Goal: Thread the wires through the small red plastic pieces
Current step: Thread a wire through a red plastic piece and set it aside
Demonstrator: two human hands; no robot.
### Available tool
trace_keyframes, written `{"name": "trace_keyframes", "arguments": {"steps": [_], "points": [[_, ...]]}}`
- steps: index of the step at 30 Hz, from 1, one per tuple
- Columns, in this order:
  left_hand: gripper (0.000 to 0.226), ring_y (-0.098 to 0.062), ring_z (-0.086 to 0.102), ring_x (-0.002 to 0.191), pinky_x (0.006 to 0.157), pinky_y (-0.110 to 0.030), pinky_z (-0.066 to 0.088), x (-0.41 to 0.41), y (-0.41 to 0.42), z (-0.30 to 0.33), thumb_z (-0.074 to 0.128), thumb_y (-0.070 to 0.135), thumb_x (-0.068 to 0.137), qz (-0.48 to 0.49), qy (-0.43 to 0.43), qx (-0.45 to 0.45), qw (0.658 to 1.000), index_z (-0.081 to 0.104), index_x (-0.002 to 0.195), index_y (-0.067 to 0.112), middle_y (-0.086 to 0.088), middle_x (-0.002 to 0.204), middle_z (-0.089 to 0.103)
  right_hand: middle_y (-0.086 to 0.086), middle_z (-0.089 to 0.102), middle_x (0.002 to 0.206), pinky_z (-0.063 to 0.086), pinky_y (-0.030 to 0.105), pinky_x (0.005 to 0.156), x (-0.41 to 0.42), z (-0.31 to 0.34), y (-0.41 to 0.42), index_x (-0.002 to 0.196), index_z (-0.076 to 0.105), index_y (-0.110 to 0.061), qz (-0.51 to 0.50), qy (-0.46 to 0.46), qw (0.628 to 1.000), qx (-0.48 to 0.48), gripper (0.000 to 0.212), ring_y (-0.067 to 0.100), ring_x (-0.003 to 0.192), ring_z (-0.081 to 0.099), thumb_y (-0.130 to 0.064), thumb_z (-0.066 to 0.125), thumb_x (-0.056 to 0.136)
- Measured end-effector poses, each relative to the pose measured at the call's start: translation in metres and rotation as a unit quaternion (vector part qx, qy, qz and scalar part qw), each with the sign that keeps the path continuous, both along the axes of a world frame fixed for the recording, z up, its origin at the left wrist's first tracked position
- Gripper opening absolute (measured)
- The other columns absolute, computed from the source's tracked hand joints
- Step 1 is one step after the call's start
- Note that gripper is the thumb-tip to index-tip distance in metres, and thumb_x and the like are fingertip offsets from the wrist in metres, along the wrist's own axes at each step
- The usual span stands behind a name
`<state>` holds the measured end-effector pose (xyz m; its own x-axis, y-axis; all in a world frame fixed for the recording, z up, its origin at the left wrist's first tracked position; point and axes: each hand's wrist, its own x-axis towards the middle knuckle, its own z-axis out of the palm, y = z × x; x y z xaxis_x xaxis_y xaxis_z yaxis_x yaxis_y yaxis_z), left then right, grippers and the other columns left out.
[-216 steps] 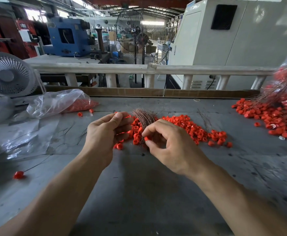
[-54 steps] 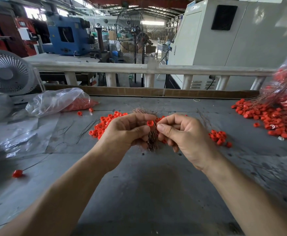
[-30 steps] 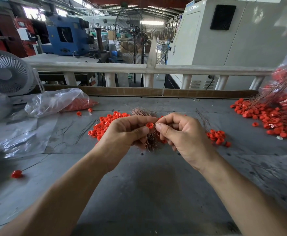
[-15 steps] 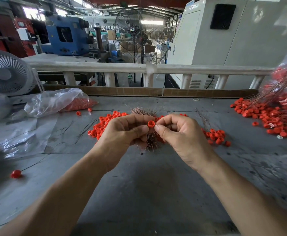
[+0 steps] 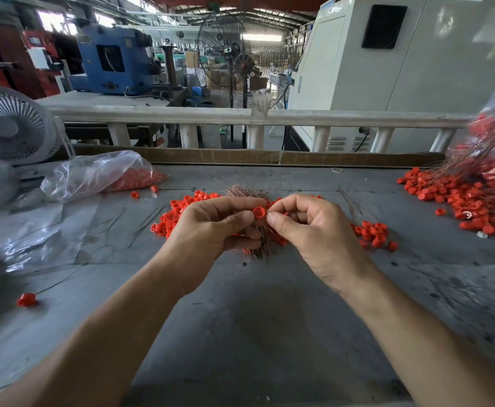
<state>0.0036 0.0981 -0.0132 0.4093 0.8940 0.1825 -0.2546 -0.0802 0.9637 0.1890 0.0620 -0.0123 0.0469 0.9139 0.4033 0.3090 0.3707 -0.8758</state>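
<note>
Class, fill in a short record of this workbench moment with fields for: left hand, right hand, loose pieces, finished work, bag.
left hand: left hand pinches a red plastic piece and holds a wire bundle
right hand: right hand pinches at the same piece; wire too thin to see
loose pieces: red pile on the grey table
finished work: wired pieces heaped far right
bag: clear plastic bag, far left

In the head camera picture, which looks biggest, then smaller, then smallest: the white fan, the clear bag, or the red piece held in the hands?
1. White fan, though it is cut off at the edge.
2. Clear bag.
3. Red piece.
</note>
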Motion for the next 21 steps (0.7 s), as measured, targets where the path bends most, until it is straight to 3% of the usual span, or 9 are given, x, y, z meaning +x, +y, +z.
{"name": "trace_keyframes", "arguments": {"steps": [3, 8, 13, 17, 21], "points": [[0.024, -0.017, 0.069, 0.076, 0.071, -0.029, 0.06, 0.0006, -0.0006, 0.0008, 0.068, 0.01, 0.08, 0.002, -0.003, -0.009, 1.0, 0.082, 0.099, 0.016, -0.011, 0.09, 0.074, 0.005, 0.073, 0.073, 0.049, 0.022, 0.064, -0.0002, 0.0006, -0.0002, 0.086, 0.074, -0.02, 0.012, 0.002, 1.0, 0.001, 0.007, 0.008, 0.067, 0.062, -0.017, 0.072, 0.092], [0.023, -0.017, 0.069, 0.075, 0.07, -0.029, 0.06, 0.001, -0.0011, 0.0025, 0.068, 0.01, 0.079, 0.01, -0.014, -0.023, 1.0, 0.082, 0.096, 0.014, -0.012, 0.091, 0.075, -0.012, 0.053, 0.056, 0.034, 0.011, 0.048, -0.0006, 0.0017, -0.0006, 0.087, 0.071, -0.016, 0.039, 0.034, 0.998, -0.037, 0.014, 0.0, 0.05, 0.044, -0.011, 0.063, 0.098], [0.019, -0.018, 0.07, 0.071, 0.066, -0.028, 0.06, 0.0014, -0.0013, 0.0053, 0.068, 0.01, 0.078, 0.021, -0.034, -0.031, 0.999, 0.082, 0.091, 0.012, -0.014, 0.09, 0.075, -0.004, 0.056, 0.06, 0.033, 0.018, 0.043, -0.0023, 0.0029, -0.0013, 0.098, 0.067, -0.015, 0.062, 0.077, 0.991, -0.085, 0.018, 0.005, 0.05, 0.044, -0.006, 0.052, 0.1], [0.019, -0.02, 0.074, 0.077, 0.067, -0.028, 0.061, 0.0008, -0.003, 0.0065, 0.068, 0.011, 0.08, 0.009, -0.045, -0.032, 0.998, 0.08, 0.094, 0.011, -0.019, 0.102, 0.076, 0.001, 0.061, 0.064, 0.036, 0.026, 0.044, -0.0033, 0.0013, 0.0006, 0.103, 0.068, -0.02, 0.067, 0.074, 0.989, -0.107, 0.021, 0.012, 0.054, 0.049, -0.022, 0.055, 0.087], [0.018, -0.023, 0.077, 0.082, 0.067, -0.027, 0.061, 0.0008, -0.0039, 0.0067, 0.069, 0.011, 0.081, -0.002, -0.057, -0.048, 0.997, 0.079, 0.095, 0.01, -0.022, 0.107, 0.075, 0.001, 0.065, 0.066, 0.041, 0.029, 0.045, -0.0047, 0.0, -0.0007, 0.105, 0.068, -0.021, 0.084, 0.064, 0.987, -0.122, 0.024, 0.015, 0.057, 0.056, -0.024, 0.054, 0.085]]}}
